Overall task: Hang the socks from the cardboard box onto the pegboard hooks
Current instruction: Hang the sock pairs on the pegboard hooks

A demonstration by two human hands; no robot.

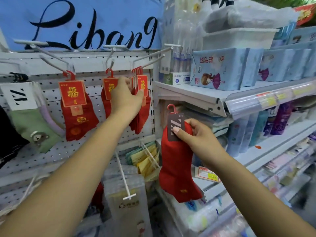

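Left hand fingers curl around the bunch of red socks hanging on a pegboard hook. Right hand thumb and fingers pinch the dark card of a loose red sock pair, held beside the pegboard.

Our left hand reaches up, arm outstretched, fingers gripping the hung socks. Our right hand pinches a red sock.
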